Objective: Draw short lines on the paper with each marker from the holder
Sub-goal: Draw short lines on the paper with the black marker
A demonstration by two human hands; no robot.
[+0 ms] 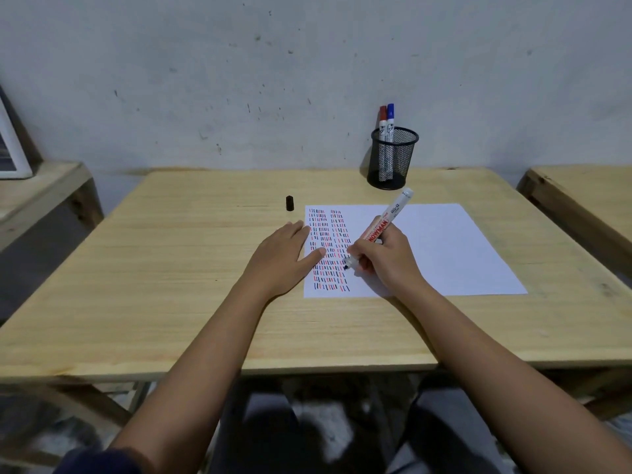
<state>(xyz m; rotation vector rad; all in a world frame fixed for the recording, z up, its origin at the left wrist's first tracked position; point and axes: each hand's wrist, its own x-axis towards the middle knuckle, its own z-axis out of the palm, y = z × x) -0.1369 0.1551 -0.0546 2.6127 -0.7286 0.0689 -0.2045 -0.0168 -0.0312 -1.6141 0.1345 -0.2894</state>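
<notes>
Right hand (383, 258) presses black marker (379, 230) tip onto paper (444, 248).

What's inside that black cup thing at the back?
Two capped markers stand in the mesh holder: a red marker and a blue marker. The mesh dims their lower ends, and the holder's bottom is too dark to see.

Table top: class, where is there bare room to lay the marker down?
Bare wood left of the paper, from the black cap to the near edge, and the strip before the paper. Crowded around the mesh holder and both hands.
</notes>
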